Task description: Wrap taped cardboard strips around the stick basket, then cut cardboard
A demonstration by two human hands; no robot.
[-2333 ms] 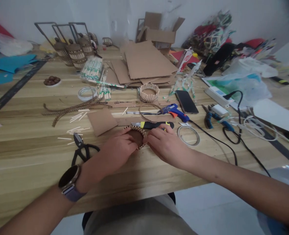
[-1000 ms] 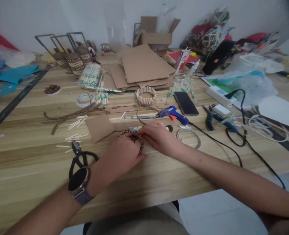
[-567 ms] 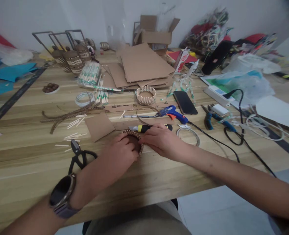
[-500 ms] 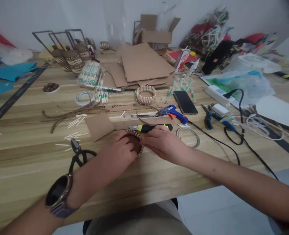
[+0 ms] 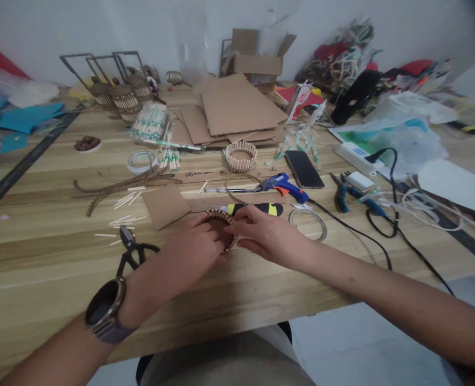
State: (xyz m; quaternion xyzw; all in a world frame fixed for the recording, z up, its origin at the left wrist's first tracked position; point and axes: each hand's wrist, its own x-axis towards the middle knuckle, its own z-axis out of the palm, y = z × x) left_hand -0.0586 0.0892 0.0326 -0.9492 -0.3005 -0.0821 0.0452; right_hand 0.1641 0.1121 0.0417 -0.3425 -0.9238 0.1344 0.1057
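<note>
A small round cardboard piece ringed with short wooden sticks (image 5: 220,220) lies on the wooden table in front of me. My left hand (image 5: 195,241) is closed around its left side, fingers reaching over the rim. At its right side, my right hand (image 5: 261,230) has its thumb and fingertips on the rim, partly hiding it. Just behind the hands lies a yellow and black utility knife (image 5: 255,209). A similar ring of upright sticks (image 5: 240,156) stands farther back. Black-handled scissors (image 5: 131,246) rest left of my left hand.
A blue glue gun (image 5: 281,185) with a black cord lies beyond my right hand, near a phone (image 5: 304,169). Loose sticks (image 5: 127,199), a cardboard square (image 5: 165,206) and braided cord (image 5: 112,188) lie left. Stacked cardboard (image 5: 241,104) is behind; pliers (image 5: 342,195) are right.
My right fingers have loosened and shifted slightly on the ring's right rim, showing more of its inside. My left hand stays on the ring. The view has shifted a little.
</note>
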